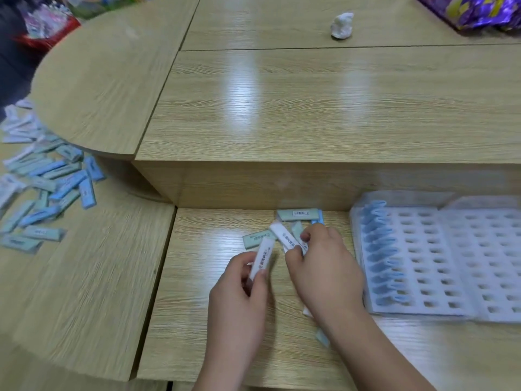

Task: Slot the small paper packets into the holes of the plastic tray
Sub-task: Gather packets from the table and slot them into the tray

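Wood-grain desk [203,320] below me: my left hand [239,286] grips 1 white packet [260,259], my right hand [324,269] pinches a 2nd packet [283,235]; the plastic tray [423,309] sits just right, its left column holding blue packets [377,249].

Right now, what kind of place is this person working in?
Probably an office or meeting room used for hand packing: wood-laminate desks, a loose pile of packets, and a holed tray with one row filled.

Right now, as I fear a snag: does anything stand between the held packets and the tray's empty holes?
Only the column of blue packets standing along the left edge of the tray, beside the right hand; its white packet likely must pass over them to reach empty holes.
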Available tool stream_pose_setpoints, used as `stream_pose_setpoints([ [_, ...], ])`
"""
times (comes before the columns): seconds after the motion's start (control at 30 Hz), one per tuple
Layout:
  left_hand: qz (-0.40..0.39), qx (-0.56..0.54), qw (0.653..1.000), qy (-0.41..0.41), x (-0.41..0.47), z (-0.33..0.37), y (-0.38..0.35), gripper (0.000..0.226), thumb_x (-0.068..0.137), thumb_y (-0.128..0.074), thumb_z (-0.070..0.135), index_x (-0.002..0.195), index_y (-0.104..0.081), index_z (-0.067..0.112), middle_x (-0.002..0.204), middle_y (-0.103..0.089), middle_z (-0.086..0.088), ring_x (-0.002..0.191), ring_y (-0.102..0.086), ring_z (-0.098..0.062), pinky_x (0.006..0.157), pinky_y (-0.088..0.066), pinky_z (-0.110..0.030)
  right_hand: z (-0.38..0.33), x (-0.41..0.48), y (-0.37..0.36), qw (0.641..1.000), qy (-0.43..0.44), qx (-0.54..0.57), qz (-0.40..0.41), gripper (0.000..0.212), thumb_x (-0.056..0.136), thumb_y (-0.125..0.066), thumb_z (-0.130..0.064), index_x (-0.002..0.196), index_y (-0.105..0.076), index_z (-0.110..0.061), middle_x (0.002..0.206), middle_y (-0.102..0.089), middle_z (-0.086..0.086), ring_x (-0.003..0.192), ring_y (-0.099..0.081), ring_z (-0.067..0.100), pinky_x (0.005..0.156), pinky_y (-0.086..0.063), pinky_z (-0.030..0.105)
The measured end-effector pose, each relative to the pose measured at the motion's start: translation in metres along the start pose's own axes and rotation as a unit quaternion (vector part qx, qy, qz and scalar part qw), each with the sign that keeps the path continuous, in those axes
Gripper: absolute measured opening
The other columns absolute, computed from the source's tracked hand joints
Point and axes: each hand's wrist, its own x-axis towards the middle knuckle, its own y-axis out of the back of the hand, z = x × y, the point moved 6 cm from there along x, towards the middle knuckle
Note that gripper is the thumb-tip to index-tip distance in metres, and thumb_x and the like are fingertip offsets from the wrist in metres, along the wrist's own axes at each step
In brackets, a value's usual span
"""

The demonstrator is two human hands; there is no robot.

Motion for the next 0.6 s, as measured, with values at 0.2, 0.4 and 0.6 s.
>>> stream_pose_setpoints([
  [0.2, 0.032, -0.014, 0.999, 0.034, -0.001, -0.007, -0.001, 0.018, 0.092, -0.065, 0.017, 0.096, -0.063, 0.035, 0.083, -0.072, 0.01, 0.073, -0.07, -0.012, 0.074, -0.058, -0.042, -0.012, 0.005, -0.007, 0.992, 0.115, -0.044, 0.018, 0.034, 0.094, -0.054, -0.048, 0.12, -0.055, -0.026, 0.119, -0.053, -0.001, 0.106, -0.056, 0.023, 0.069, -0.04, 0.033],
  [0.4, 0.094, -0.087, 0.991, 0.031, -0.008, -0.004, 0.001, 0.016, 0.09, -0.069, 0.011, 0.094, -0.064, 0.025, 0.084, -0.072, -0.001, 0.072, -0.067, -0.017, 0.067, -0.055, -0.036, -0.003, 0.007, 0.008, 0.992, 0.097, 0.085, 0.004, 0.006, 0.094, -0.054, -0.034, 0.1, -0.054, -0.032, 0.103, -0.054, -0.012, 0.094, -0.055, 0.015, 0.068, -0.042, 0.033],
  [0.6, 0.111, -0.16, 0.98, -0.037, -0.026, 0.045, 0.0, 0.007, 0.091, -0.069, 0.018, 0.091, -0.071, 0.025, 0.082, -0.073, 0.006, 0.074, -0.065, -0.01, 0.066, -0.051, -0.017, 0.02, -0.022, 0.068, 0.917, 0.072, 0.386, -0.067, 0.01, 0.097, -0.055, -0.04, 0.089, -0.057, -0.037, 0.082, -0.068, -0.008, 0.076, -0.067, 0.008, 0.07, -0.056, 0.037],
])
